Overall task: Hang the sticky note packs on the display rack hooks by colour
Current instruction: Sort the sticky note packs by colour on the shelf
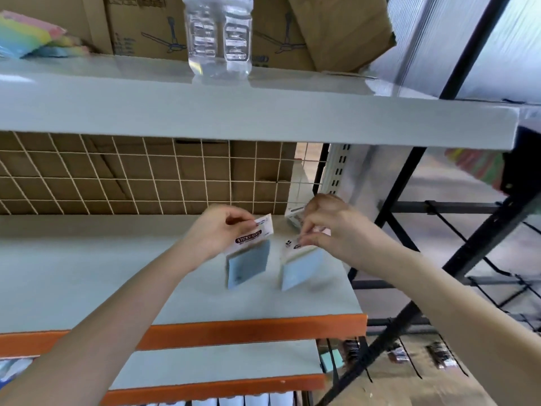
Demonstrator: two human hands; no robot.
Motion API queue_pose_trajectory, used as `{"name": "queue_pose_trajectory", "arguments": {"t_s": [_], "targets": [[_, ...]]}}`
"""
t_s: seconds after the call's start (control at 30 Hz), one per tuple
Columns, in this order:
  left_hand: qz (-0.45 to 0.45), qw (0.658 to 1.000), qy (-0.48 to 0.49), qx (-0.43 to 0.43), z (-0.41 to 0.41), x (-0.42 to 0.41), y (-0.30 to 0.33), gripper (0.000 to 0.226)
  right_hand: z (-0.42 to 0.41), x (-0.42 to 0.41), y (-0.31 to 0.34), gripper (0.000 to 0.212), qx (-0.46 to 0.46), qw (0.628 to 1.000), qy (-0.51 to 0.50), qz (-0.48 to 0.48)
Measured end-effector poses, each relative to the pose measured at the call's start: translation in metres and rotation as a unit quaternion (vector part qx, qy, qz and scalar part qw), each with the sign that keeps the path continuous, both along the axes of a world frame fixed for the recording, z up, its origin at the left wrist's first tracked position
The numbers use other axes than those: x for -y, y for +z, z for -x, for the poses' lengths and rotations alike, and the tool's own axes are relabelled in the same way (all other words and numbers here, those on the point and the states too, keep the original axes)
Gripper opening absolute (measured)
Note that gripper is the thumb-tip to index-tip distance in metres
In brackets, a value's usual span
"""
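Observation:
My left hand (222, 230) pinches the white header card of a light blue sticky note pack (247, 266), which hangs below my fingers over the grey shelf (102, 273). My right hand (330, 227) pinches the header of a second light blue sticky note pack (301, 269), just to the right of the first. Both packs are held apart, slightly tilted and blurred. A white wire grid panel (146, 177) stands at the back of the shelf. I cannot make out any hooks on it.
A small white box (294, 216) sits behind my right hand. Two water bottles (219, 36) and cardboard boxes (140, 24) stand on the upper shelf (263, 112), with colourful pads (29, 36) at its left. A black metal frame (439, 244) rises at the right. A teal pack (330, 360) hangs lower down.

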State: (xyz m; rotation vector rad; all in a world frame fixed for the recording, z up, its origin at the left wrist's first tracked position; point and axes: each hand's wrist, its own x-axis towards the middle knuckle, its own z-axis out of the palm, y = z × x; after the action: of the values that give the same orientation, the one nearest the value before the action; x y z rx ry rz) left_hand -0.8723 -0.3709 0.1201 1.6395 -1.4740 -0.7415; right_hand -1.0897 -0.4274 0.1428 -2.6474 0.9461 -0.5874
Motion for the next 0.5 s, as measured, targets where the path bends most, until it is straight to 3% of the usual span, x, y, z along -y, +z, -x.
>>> {"name": "queue_pose_trajectory", "arguments": {"t_s": [0.17,0.33,0.5], "targets": [[0.007,0.997,-0.073,0.011,0.052,0.0,0.026,0.017,0.023,-0.021,0.007,0.016,0.008,0.995,0.054,0.088],[0.005,0.988,-0.129,-0.086,0.114,-0.007,0.043,0.02,0.065,-0.033,0.014,0.012,0.029,0.986,0.072,0.147],[-0.025,0.977,-0.138,-0.158,0.176,-0.023,0.046,0.011,0.124,-0.051,0.022,0.023,0.045,0.982,0.081,0.165]]}}
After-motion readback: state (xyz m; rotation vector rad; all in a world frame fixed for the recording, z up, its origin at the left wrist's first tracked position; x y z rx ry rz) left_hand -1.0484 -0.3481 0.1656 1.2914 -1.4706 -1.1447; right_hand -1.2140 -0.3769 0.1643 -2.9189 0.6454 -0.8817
